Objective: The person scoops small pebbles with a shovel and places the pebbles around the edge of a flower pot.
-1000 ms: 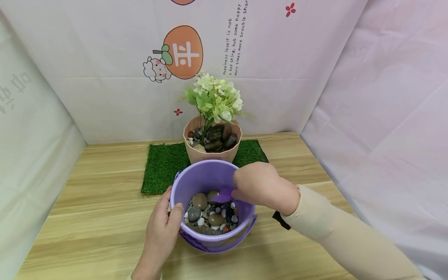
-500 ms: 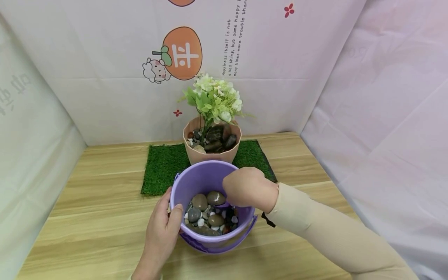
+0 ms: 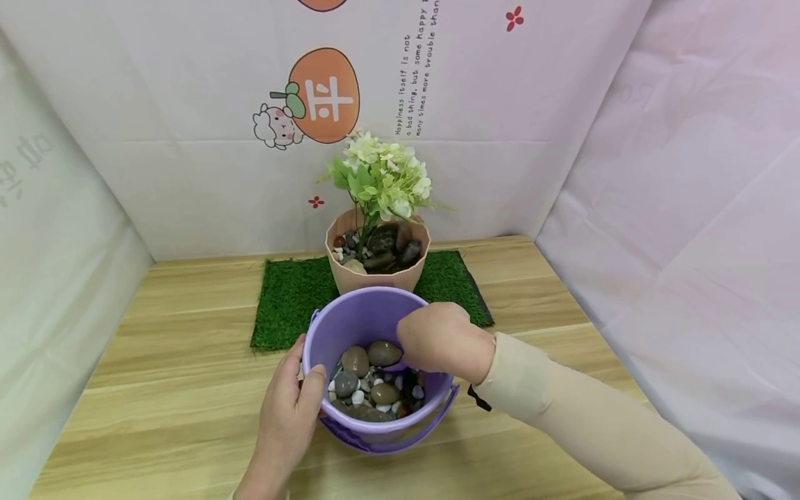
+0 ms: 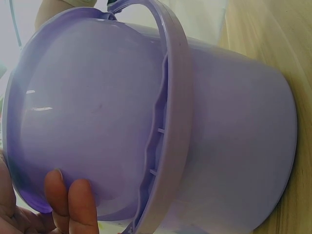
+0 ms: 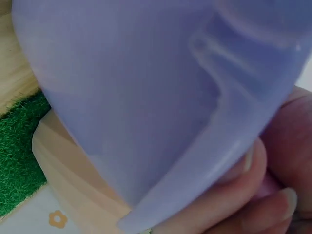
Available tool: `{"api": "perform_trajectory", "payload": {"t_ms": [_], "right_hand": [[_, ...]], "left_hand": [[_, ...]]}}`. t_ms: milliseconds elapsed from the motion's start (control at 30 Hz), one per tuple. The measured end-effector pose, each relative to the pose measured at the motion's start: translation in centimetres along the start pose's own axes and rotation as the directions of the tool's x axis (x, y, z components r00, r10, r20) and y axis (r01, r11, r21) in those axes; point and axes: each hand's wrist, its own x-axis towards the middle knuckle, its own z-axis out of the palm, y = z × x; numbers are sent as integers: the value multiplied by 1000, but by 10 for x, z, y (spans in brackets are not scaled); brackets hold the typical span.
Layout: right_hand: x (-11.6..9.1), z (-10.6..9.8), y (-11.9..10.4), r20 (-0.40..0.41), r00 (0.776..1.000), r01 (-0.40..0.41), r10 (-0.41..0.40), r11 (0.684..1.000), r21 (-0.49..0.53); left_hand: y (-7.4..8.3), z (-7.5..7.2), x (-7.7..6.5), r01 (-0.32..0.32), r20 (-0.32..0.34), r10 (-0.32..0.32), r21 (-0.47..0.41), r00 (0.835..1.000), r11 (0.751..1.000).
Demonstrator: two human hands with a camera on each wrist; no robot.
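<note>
A light purple bucket (image 3: 350, 321) stands in the middle of the table in the head view, its handle hanging down at the front. Wet stones (image 3: 385, 394), both large and small, lie inside it. At the left side my left hand (image 3: 290, 403) grips the rim, thumb over the edge and fingers against the outer wall. My right hand (image 3: 442, 342) reaches over the right rim into the bucket, fingers curled round a small purple shovel (image 3: 395, 366). Most of the shovel is hidden by the hand; its blade shows low among the stones.
Behind the bucket, a peach flowerpot (image 3: 378, 280) with white-green flowers (image 3: 387, 177) and dark stones stands on a green turf mat (image 3: 290, 305). Pale cloth walls (image 3: 206, 201) close off the back and sides of the wooden table (image 3: 169, 361).
My right hand has moved left and deeper into the bucket, bringing the shovel down among the stones, then stays almost still. The left hand keeps its grip on the rim.
</note>
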Motion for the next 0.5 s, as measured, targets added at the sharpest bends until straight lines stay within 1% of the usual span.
{"api": "perform_trajectory", "payload": {"t_ms": [133,267,400,500], "right_hand": [[-3,6,-2,-81,997,1,-3,999,-35],[-7,12,-5,-188,982,-11,0,998,-57],[-10,17,-6,-248,969,-27,14,998,-53],[-11,18,-6,-257,966,-37,26,999,-39]], "left_hand": [[1,0,0,2,-2,-2,4,1000,1000],[1,0,0,3,-2,-3,-3,1000,1000],[1,0,0,0,0,0,-4,1000,1000],[0,0,0,-2,-2,2,-2,1000,1000]]}}
